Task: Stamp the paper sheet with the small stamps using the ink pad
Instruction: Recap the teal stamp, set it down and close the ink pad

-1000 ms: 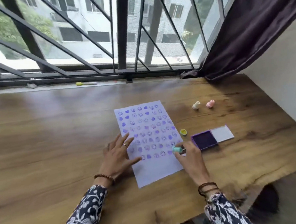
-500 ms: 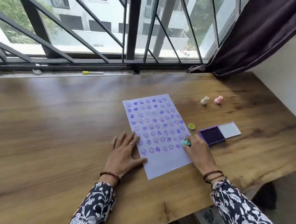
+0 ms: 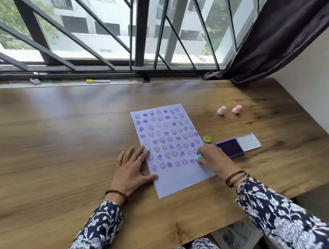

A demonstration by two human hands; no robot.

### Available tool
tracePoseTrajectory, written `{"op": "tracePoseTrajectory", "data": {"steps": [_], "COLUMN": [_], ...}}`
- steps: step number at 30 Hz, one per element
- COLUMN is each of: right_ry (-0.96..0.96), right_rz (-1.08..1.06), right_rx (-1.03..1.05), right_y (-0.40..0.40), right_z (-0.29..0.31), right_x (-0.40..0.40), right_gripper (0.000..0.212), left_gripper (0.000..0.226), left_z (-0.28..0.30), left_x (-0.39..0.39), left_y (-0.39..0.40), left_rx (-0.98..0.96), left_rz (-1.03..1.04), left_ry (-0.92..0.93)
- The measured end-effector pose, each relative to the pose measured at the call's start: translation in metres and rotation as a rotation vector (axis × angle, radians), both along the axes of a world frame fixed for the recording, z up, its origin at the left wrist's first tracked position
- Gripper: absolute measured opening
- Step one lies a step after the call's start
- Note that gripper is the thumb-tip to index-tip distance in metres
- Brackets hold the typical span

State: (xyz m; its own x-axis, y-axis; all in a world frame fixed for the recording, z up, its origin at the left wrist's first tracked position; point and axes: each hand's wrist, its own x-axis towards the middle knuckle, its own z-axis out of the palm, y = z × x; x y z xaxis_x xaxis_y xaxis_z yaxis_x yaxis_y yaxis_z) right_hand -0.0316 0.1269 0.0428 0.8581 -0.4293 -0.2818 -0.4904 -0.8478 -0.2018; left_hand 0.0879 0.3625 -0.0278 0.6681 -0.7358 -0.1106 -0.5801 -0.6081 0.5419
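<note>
the paper sheet [image 3: 171,149] lies flat on the wooden table [image 3: 54,151], its long axis running from the person toward the window, leaning a little to the left at the far end. purple faces and hearts fill its far part in rows; the near strip is blank. the left hand [image 3: 132,169] rests flat with fingers spread on the sheet's left edge. the right hand [image 3: 212,159] pinches a teal stamp [image 3: 199,158] at the sheet's right edge, on the lowest row. the open ink pad [image 3: 229,149] sits just right of this hand, a yellow stamp [image 3: 207,139] behind it, a cream stamp [image 3: 221,110] and a pink stamp [image 3: 236,109] farther away.
</note>
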Motion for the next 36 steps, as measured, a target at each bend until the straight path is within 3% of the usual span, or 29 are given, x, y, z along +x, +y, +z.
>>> {"op": "tracePoseTrajectory", "data": {"steps": [5, 9, 13, 17, 19, 21, 25, 27, 31, 33, 36], "right_ry": [-0.471, -0.632, -0.718, -0.753, -0.751, -0.744, -0.708, -0.672, -0.616, -0.638, -0.667], "right_rz": [-0.553, -0.767, -0.775, -0.74, -0.727, -0.701, -0.641, -0.592, -0.409, -0.346, -0.302], "right_rx": [0.539, 0.949, 1.111, 1.208, 1.245, 1.259, 1.258, 1.225, 0.998, 0.932, 0.888], "right_y": [-0.03, -0.067, -0.096, -0.116, -0.124, -0.13, -0.139, -0.141, -0.145, -0.148, -0.151], "right_z": [0.004, 0.014, 0.025, 0.023, 0.02, 0.013, -0.002, -0.008, -0.007, -0.002, 0.004], "right_x": [-0.028, -0.046, -0.049, -0.046, -0.044, -0.043, -0.039, -0.035, -0.026, -0.022, -0.02], "right_gripper": [0.014, 0.018, 0.011, 0.013, 0.013, 0.011, 0.013, 0.015, 0.019, 0.022, 0.024], "left_gripper": [0.083, 0.056, 0.033, 0.037, 0.039, 0.026, 0.019, 0.018, 0.015, 0.017, 0.026], "left_z": [0.011, 0.034, 0.056, 0.061, 0.059, 0.058, 0.06, 0.061, 0.071, 0.073, 0.073], "left_x": [0.001, -0.006, -0.022, -0.025, -0.023, -0.021, -0.024, -0.03, -0.042, -0.043, -0.042], "left_y": [-0.006, -0.058, -0.145, -0.209, -0.226, -0.235, -0.243, -0.246, -0.254, -0.256, -0.255], "left_rx": [-0.064, -0.124, -0.185, -0.077, 0.012, 0.05, 0.029, -0.107, -0.528, -0.64, -0.695], "left_rz": [0.075, -0.012, -0.132, -0.199, -0.212, -0.211, -0.17, -0.045, 0.276, 0.366, 0.421], "left_ry": [0.053, -0.083, 0.019, 0.056, 0.067, 0.077, 0.072, 0.198, 0.955, 1.112, 1.186]}}
